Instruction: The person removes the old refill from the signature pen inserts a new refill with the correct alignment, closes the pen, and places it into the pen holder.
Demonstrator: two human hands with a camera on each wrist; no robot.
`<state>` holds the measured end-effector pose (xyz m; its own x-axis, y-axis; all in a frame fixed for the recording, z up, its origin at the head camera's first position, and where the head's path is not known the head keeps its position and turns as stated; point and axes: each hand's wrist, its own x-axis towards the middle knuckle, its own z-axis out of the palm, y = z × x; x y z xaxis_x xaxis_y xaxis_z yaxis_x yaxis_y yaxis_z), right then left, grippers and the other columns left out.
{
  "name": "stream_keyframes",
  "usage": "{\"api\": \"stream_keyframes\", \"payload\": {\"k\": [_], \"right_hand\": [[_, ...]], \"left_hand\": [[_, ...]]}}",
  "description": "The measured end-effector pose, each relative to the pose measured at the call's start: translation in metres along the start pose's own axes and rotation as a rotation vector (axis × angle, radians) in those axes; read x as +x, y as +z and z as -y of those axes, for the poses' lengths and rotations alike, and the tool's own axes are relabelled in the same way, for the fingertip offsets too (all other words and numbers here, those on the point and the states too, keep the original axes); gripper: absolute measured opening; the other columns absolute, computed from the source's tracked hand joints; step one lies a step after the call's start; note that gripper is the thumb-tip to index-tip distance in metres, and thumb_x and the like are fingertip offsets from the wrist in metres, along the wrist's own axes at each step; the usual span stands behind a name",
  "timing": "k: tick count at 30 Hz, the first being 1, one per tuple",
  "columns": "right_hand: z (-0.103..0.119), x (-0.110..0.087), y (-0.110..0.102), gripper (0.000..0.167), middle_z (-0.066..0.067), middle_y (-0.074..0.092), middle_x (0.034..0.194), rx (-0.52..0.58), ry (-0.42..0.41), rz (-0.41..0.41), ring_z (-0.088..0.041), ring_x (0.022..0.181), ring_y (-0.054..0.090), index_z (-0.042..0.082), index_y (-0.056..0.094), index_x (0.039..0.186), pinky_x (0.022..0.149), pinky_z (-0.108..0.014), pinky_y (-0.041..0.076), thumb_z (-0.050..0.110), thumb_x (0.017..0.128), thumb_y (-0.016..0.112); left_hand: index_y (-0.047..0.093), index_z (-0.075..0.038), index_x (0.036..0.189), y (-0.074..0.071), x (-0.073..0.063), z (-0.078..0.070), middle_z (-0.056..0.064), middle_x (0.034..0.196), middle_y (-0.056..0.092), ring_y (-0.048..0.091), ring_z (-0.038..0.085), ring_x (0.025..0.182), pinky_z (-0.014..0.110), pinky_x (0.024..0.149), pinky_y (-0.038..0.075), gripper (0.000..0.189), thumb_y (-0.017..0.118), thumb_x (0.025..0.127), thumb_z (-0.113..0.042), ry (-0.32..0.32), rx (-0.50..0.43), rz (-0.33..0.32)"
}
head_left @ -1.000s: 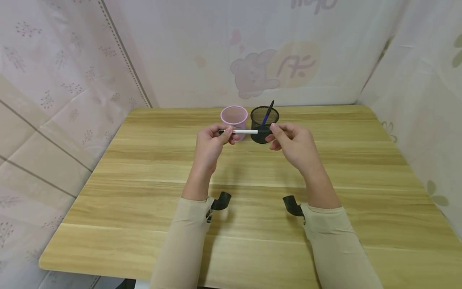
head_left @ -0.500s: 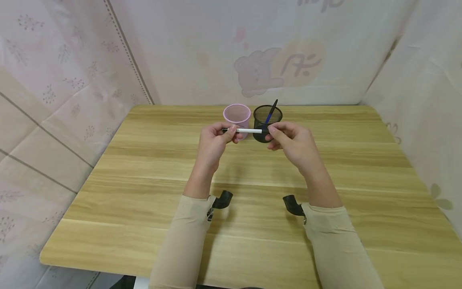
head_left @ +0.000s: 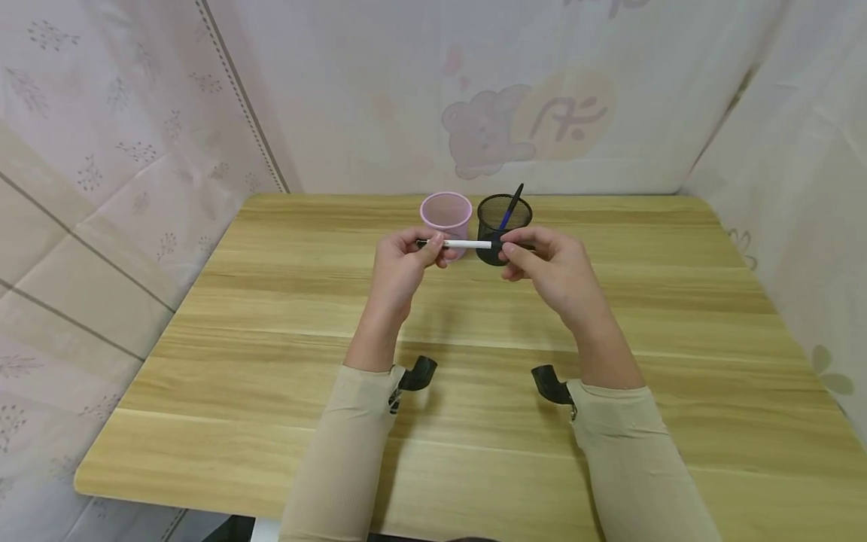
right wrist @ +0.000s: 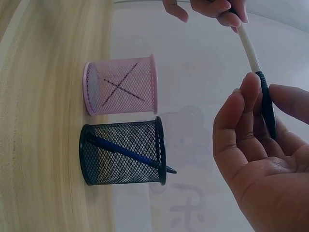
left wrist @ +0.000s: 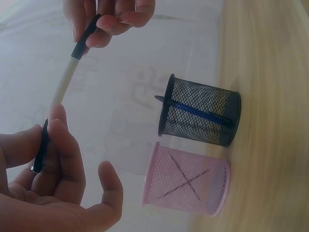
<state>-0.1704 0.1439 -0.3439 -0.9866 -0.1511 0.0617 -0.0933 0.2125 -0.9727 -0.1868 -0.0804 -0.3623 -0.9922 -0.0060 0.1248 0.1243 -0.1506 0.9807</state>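
Note:
A slim pen (head_left: 469, 245) with a white barrel and black ends is held level above the table, between both hands. My left hand (head_left: 400, 265) pinches one black end between thumb and fingers. The other black end, tapered in the right wrist view, is pinched by my right hand (head_left: 558, 271). Behind the pen stand two mesh pen holders, one pink (left wrist: 186, 186) and one black (right wrist: 120, 130). A blue pen with a dark end (head_left: 512, 203) leans inside the black holder, its tip above the rim. The fingers hide parts of both black ends.
The holders stand upright side by side near the back edge of the wooden table (head_left: 474, 436). A patterned curtain (head_left: 366, 98) hangs behind and at both sides. Black curved wrist mounts (head_left: 418, 374) stick out from the sleeve cuffs.
My right hand has shifted slightly towards the left along the pen, so less of its black end shows. The head view has moved a little. Both hands keep their pinch.

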Motion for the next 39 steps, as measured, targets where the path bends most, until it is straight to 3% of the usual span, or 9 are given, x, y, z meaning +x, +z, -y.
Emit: {"api": "stream_keyframes", "payload": {"k": [8, 15, 21, 26, 33, 39], "right_hand": [[0.002, -0.001, 0.002, 0.032, 0.005, 0.073, 0.095, 0.027, 0.009, 0.011, -0.008, 0.080, 0.074, -0.003, 0.066, 0.129, 0.084, -0.023, 0.064, 0.021, 0.107, 0.065], [0.001, 0.002, 0.003, 0.035, 0.004, 0.075, 0.088, 0.139, 0.051, 0.000, -0.011, 0.077, 0.074, -0.006, 0.065, 0.124, 0.080, -0.024, 0.065, 0.025, 0.108, 0.063], [-0.001, 0.002, 0.002, 0.034, 0.004, 0.077, 0.086, 0.112, 0.034, -0.012, -0.010, 0.077, 0.074, -0.003, 0.068, 0.121, 0.081, -0.024, 0.064, 0.026, 0.104, 0.072], [-0.005, 0.000, 0.001, 0.029, 0.005, 0.077, 0.093, 0.110, 0.013, 0.005, -0.010, 0.079, 0.075, 0.003, 0.070, 0.121, 0.084, -0.024, 0.064, 0.018, 0.097, 0.079], [-0.010, 0.001, 0.000, 0.030, 0.001, 0.077, 0.100, 0.265, -0.036, 0.030, -0.012, 0.079, 0.076, -0.001, 0.069, 0.122, 0.083, -0.026, 0.064, 0.003, 0.093, 0.080], [-0.010, 0.001, -0.001, 0.035, -0.005, 0.078, 0.100, 0.254, -0.024, 0.022, -0.015, 0.079, 0.076, -0.002, 0.067, 0.127, 0.084, -0.028, 0.065, 0.016, 0.099, 0.077]], "left_hand": [[0.072, 0.011, 0.100, -0.002, -0.002, -0.001, -0.001, 0.075, 0.075, 0.071, 0.010, 0.071, 0.024, 0.071, 0.059, 0.013, 0.066, 0.103, -0.001, 0.010, -0.009, 0.011], [0.071, 0.012, 0.101, -0.001, -0.003, 0.000, -0.001, 0.075, 0.075, 0.070, 0.012, 0.071, 0.024, 0.071, 0.059, 0.014, 0.066, 0.103, -0.001, 0.012, -0.005, 0.014], [0.071, 0.014, 0.103, 0.000, -0.002, 0.000, -0.001, 0.075, 0.075, 0.069, 0.011, 0.070, 0.022, 0.070, 0.059, 0.015, 0.065, 0.103, 0.000, 0.016, -0.005, 0.017], [0.071, 0.014, 0.104, 0.000, -0.003, -0.001, -0.002, 0.074, 0.075, 0.069, 0.009, 0.069, 0.021, 0.070, 0.058, 0.017, 0.065, 0.103, -0.001, 0.015, -0.004, 0.015], [0.072, 0.012, 0.102, 0.000, -0.005, -0.002, -0.001, 0.074, 0.075, 0.071, 0.008, 0.069, 0.022, 0.069, 0.058, 0.015, 0.065, 0.103, -0.001, 0.017, -0.019, 0.016], [0.071, 0.013, 0.102, 0.000, -0.005, -0.002, -0.002, 0.074, 0.075, 0.071, 0.010, 0.071, 0.023, 0.069, 0.058, 0.014, 0.065, 0.103, 0.000, 0.015, -0.026, 0.020]]}}
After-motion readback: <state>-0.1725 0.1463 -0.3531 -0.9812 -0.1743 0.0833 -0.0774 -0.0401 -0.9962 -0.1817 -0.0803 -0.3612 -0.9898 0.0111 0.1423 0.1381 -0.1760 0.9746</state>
